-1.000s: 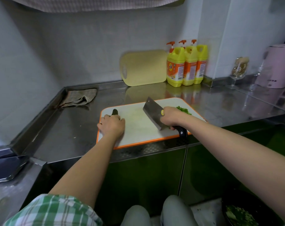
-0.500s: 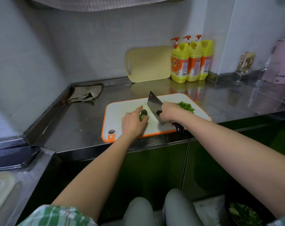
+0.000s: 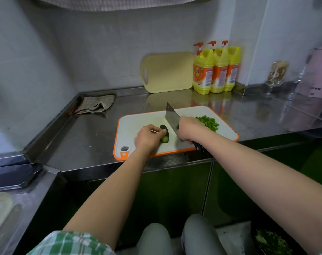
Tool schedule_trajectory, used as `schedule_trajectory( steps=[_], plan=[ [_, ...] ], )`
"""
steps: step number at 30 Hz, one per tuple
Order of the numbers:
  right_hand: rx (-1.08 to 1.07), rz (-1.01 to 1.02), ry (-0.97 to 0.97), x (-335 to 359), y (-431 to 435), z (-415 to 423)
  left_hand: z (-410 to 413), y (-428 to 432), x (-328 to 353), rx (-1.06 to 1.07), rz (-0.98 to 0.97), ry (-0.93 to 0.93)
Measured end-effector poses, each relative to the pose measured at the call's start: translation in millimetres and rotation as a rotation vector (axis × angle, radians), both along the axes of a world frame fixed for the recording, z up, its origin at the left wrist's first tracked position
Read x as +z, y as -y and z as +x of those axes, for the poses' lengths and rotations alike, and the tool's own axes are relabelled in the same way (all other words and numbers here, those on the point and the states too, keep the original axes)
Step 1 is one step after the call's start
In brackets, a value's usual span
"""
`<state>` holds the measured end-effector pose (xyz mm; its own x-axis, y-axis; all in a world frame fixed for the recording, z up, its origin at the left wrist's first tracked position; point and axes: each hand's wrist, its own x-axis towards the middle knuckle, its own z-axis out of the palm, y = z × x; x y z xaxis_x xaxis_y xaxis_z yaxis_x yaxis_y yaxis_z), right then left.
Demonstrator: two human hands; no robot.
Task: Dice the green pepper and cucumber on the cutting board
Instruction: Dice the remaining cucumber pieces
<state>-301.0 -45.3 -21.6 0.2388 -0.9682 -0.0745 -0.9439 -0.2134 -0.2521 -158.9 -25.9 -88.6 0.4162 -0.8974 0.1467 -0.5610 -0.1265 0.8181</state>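
**Right grip (image 3: 188, 130) clasps the knife (image 3: 172, 118), left grip (image 3: 149, 137) pins the cucumber (image 3: 164, 136)**

Both grips are full. The right grip is wrapped tight round the knife handle. The left grip holds the cucumber down with bent fingers.

The cucumber lies near the middle of the white cutting board (image 3: 134, 124), just left of the blade. It is only a short stub. Its long way runs from far to near. Its pale cut end points back at the person and its dark end points at the wall.

The stub is small and round, so I think it could roll or slip under the knife. The fingers sit very close to the blade, so a slip could nick them.

The chopped green pepper (image 3: 208, 122) sits in a heap at the far right of the board. A wide sweep of the knife could knock bits onto the desk (image 3: 86, 137).
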Motion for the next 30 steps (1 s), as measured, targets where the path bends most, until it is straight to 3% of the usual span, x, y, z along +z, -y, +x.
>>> schedule_trajectory(
  steps=[5,11,19,30],
  plan=[
    [-0.002,0.054,0.094,-3.0,7.3,-7.7,2.5,1.1,-6.0,0.033,-0.023,-0.005],
    [-0.011,0.138,0.444,-8.9,6.9,-13.8,3.6,1.4,-5.5,0.010,-0.040,0.013],
    [0.110,0.124,0.320,6.4,-1.8,0.6,7.1,-1.3,-10.2,-0.073,-0.061,0.023],
    [0.058,0.076,0.438,6.6,-13.6,-9.8,7.7,-0.3,-14.4,-0.040,-0.076,0.076]
  ],
)
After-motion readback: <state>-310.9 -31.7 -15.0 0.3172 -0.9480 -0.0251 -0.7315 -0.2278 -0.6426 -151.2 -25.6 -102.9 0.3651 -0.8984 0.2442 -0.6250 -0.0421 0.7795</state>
